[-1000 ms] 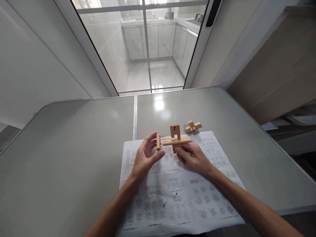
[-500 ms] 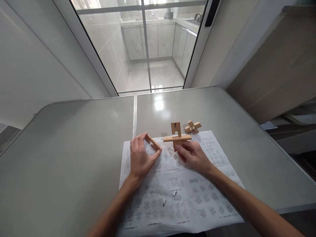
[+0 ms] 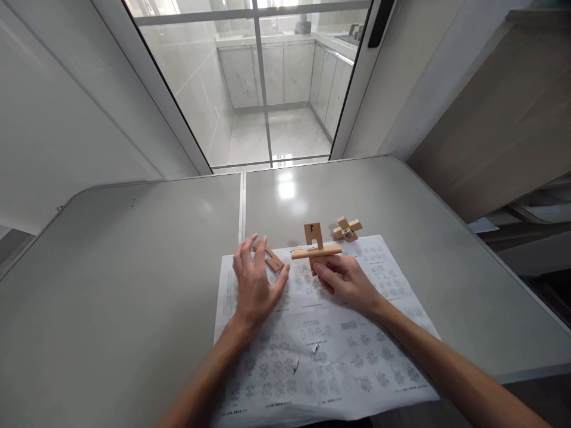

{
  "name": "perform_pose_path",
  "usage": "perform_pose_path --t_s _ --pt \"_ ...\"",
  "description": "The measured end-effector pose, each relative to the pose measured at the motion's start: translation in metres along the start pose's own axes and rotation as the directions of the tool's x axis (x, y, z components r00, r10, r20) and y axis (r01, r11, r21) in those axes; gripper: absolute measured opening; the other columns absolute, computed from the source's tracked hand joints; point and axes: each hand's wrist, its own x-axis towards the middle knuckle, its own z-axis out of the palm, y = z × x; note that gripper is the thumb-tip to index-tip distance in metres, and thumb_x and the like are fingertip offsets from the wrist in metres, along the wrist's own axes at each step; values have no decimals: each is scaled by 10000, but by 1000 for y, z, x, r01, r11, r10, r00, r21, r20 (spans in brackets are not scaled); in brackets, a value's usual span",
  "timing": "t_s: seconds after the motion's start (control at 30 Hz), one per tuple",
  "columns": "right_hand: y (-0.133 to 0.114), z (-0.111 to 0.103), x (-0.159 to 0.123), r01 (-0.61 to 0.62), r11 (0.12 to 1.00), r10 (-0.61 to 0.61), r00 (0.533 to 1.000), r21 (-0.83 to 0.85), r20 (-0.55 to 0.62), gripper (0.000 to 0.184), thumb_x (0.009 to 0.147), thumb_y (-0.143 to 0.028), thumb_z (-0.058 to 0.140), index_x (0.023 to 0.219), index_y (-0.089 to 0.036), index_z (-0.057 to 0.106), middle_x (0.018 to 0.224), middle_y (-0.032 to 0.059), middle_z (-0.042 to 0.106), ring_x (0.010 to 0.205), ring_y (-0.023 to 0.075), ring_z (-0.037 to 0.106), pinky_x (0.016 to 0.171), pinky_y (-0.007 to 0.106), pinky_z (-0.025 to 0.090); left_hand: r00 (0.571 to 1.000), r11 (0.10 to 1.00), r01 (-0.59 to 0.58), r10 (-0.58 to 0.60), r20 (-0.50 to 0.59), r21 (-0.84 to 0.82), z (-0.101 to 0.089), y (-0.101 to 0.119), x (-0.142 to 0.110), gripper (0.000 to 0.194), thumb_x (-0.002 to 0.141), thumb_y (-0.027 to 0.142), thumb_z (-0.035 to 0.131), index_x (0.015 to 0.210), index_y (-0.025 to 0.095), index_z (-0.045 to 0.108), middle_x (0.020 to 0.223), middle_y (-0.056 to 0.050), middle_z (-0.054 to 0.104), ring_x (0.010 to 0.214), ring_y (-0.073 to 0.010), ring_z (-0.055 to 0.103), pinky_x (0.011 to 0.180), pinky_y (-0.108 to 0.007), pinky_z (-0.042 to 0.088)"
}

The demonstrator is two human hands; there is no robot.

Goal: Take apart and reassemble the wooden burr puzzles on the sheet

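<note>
In my right hand (image 3: pixel 352 280) are two interlocked wooden puzzle pieces (image 3: pixel 316 252), pinched by the lower end between thumb and fingers. One piece stands upright with a notch and a "3" on it; the other crosses it level. My left hand (image 3: pixel 256 282) is open, thumb and fingers spread around a flat notched wooden puzzle piece (image 3: pixel 275 263) marked "1". That piece lies at the top edge of the printed sheet (image 3: pixel 330 368); whether a fingertip still touches it I cannot tell. Behind my right hand sits an assembled wooden cross puzzle (image 3: pixel 347 229).
The sheet covers the near part of a grey table (image 3: pixel 147 285), with small torn paper scraps (image 3: pixel 296 364) on it. A glass door (image 3: pixel 272 89) stands behind the table's far edge. Shelving (image 3: pixel 535 214) is on the right.
My left hand has let go of the "1" piece, which was tilted between thumb and fingers and now lies flat. The fingers have spread. My right hand keeps its hold, nearly still.
</note>
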Motion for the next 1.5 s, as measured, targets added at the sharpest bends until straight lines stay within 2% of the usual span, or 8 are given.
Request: perform_pose_path --t_s 0.2,0.43,0.7,0.9,1.0,1.17,1.27,1.5 --pt "3 1 -1 4 1000 -3 998 -13 69 382 1027 -464 615 767 -184 633 579 -19 563 493 120 494 478 272 414 974 952 -218 226 14 -215 -6 14 -1 536 991 244 665 1486 267 461 1421 -132 595 1391 -332 507 1160 -554 441" --pt "3 1 -1 9 1000 -10 988 9 156 348 1043 -414 596 778 -189 605 605 -25 564 512 120 493 505 276 386 931 885 -324 361 53 -335 -5 16 -5 482 944 168 683 1393 243 523 1262 -111 691 1212 -289 645 1064 -488 530" --pt "0 0 -2 -10 1000 7 969 10 246 446 1071 -456 550 705 -200 541 587 -29 559 514 109 481 515 269 374 940 896 -319 342 21 -309 -6 16 -4 353 956 303 754 1267 244 600 1125 -88 763 1036 -271 733 928 -451 583" --pt "5 2 -2 -50 997 37 976 53 215 399 1053 -505 581 787 -208 558 589 -39 563 502 112 491 500 266 392 953 904 -286 302 1 -317 -6 16 -5 269 962 326 754 1185 240 631 1044 -66 783 981 -252 742 873 -424 591" --pt "9 4 -1 -104 989 93 990 101 109 319 994 -516 676 976 -223 552 730 -41 606 524 106 489 494 255 406 965 914 -246 264 12 -322 -6 16 -5 268 964 336 747 1183 234 633 1051 -74 779 976 -253 738 866 -418 589" --pt "7 -1 2 -73 991 77 997 115 -31 477 917 -468 775 1261 -274 506 1146 30 660 600 92 548 547 269 485 978 924 -197 211 7 -327 -5 15 -5 267 960 347 738 1171 227 627 1053 -81 769 955 -254 736 845 -407 583" --pt "1 -5 2 -56 996 55 998 70 4 575 910 -419 787 1398 -288 513 1027 8 666 651 120 594 591 287 513 974 912 -201 227 30 -357 -5 15 -5 262 956 335 738 1161 218 624 1040 -77 761 946 -247 729 841 -395 583" --pt "-7 -6 2 31 999 -31 999 14 30 313 923 -412 776 1142 -236 638 834 -17 639 650 143 601 593 311 519 974 892 -166 215 72 -422 -5 16 -6 277 981 326 701 1223 220 616 1092 -84 764 982 -243 734 872 -396 589"
